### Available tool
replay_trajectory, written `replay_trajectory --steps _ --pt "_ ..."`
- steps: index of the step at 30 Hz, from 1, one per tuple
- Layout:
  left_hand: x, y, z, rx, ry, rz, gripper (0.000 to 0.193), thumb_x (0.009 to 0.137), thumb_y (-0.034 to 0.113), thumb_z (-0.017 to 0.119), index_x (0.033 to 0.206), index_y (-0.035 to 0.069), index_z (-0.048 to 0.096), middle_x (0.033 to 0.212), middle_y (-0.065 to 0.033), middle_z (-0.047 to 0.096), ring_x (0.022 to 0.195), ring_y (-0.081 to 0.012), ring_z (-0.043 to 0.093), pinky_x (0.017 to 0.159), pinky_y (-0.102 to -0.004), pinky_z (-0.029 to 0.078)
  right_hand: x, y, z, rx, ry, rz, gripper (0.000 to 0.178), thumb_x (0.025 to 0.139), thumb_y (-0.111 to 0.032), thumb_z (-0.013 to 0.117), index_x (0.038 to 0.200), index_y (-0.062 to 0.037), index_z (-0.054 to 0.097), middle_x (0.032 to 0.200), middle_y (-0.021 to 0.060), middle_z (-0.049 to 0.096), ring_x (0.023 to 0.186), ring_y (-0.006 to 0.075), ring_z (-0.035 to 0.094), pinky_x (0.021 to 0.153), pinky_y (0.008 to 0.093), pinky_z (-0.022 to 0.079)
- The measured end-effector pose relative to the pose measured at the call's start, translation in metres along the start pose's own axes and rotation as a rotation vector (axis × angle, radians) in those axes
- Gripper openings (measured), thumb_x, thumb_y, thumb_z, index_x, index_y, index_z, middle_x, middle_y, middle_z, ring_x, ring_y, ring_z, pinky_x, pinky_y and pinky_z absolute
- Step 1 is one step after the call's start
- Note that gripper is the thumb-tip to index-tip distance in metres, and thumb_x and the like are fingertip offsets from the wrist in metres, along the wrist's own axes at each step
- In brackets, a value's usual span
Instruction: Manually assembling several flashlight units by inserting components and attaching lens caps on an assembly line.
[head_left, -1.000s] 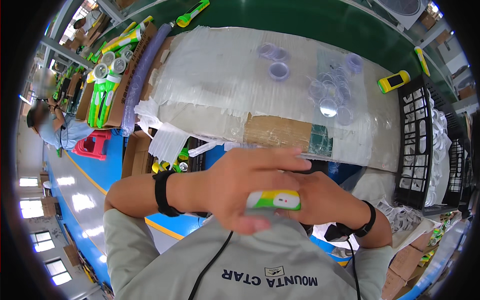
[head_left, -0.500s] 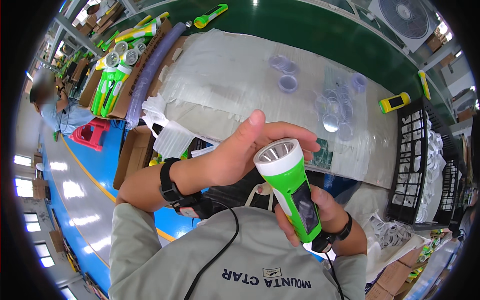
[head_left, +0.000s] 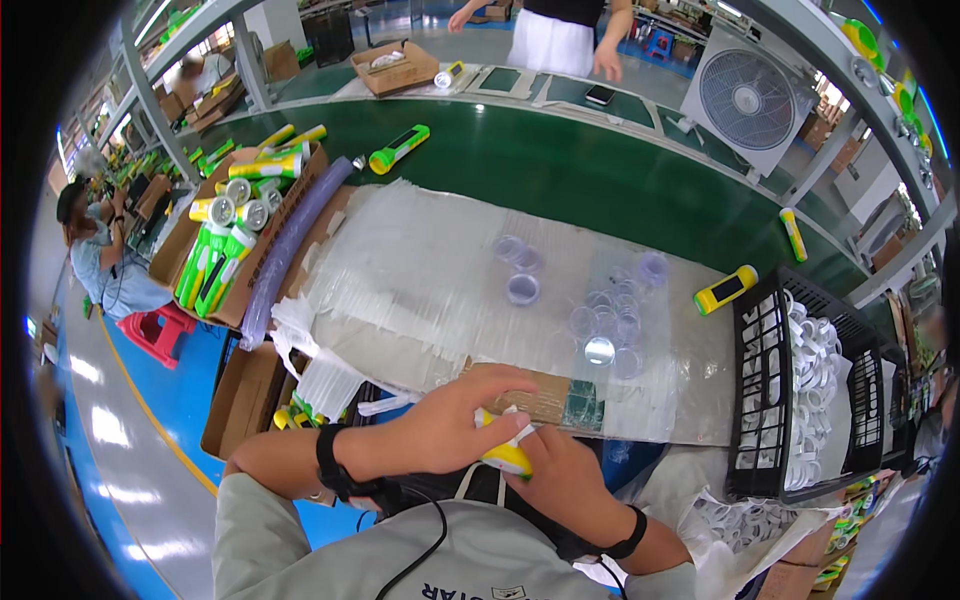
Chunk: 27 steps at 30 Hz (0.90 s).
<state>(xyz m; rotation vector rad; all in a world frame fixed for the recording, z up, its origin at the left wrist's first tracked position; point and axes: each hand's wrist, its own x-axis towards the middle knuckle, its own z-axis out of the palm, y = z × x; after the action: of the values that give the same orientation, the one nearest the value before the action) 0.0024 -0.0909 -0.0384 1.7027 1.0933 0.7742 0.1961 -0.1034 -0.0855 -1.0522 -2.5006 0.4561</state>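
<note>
My two hands meet low in front of me at the near edge of the worktable point(head_left: 400, 290). Between them is a flashlight point(head_left: 510, 460), of which a yellow part and some white show; the rest is hidden by fingers. My left hand point(head_left: 455, 420) is curled over it from above, the thumb lying across it. From the right side, my right hand point(head_left: 560, 475) closes round it, fingers near the left thumb. Beyond the hands, clear plastic rings point(head_left: 522, 290) and several round clear lenses point(head_left: 600, 350) lie on the plastic-covered table.
At left stands a carton point(head_left: 265, 280) of green and yellow flashlights, a clear plastic tube point(head_left: 300, 245) along it. A black crate point(head_left: 762, 400) of white rings stands at right. Loose flashlights point(head_left: 727, 289) lie about. A co-worker's hand point(head_left: 607, 62) shows across the green belt point(head_left: 560, 150).
My right hand held a green-and-white flashlight, with my left hand open beside it. Now both hands close round a flashlight showing yellow and white. The view has tilted up toward the far side.
</note>
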Motion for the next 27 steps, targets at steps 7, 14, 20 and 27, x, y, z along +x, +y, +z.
replay_trajectory --steps 7,14,20,27 --pt "-0.009 0.0 0.016 0.1 0.116 0.067 0.037 0.081 0.015 0.06 0.116 0.006 0.055 0.124 -0.0163 0.051 0.114 -0.032 0.052 0.093 -0.0366 0.044 0.0 0.006 0.007 -0.04 0.069 -0.003 0.047 0.062 -0.022 0.076 0.099 -0.0048 0.053 0.087 0.0092 0.052 0.073 0.024 0.059 0.06 0.0321 0.049" --pt "-0.028 0.016 0.028 0.327 0.149 0.393 0.022 0.067 0.017 0.07 0.086 0.009 0.062 0.113 -0.012 0.06 0.106 -0.0344 0.058 0.081 -0.0374 0.053 -0.012 0.012 0.018 0.129 0.041 -0.263 0.041 0.062 -0.022 0.072 0.093 -0.0025 0.056 0.084 0.0107 0.056 0.066 0.0257 0.06 0.058 0.0334 0.049" --pt "-0.042 0.014 0.025 0.337 0.084 0.463 0.022 0.066 0.018 0.07 0.084 0.008 0.061 0.11 -0.0107 0.06 0.105 -0.0327 0.059 0.077 -0.0358 0.055 -0.017 0.0 0.008 0.183 -0.192 -0.216 0.039 0.062 -0.02 0.07 0.093 -0.0002 0.056 0.088 0.0128 0.058 0.069 0.027 0.061 0.061 0.0342 0.05" --pt "-0.018 0.011 0.015 0.488 0.089 0.429 0.039 0.07 0.024 0.068 0.105 0.009 0.057 0.111 -0.0115 0.056 0.095 -0.0291 0.062 0.069 -0.0343 0.054 0.002 0.01 -0.014 0.023 -0.225 -0.055 0.039 0.067 -0.029 0.071 0.097 -0.0047 0.059 0.086 0.0115 0.061 0.072 0.0285 0.062 0.064 0.0383 0.05"
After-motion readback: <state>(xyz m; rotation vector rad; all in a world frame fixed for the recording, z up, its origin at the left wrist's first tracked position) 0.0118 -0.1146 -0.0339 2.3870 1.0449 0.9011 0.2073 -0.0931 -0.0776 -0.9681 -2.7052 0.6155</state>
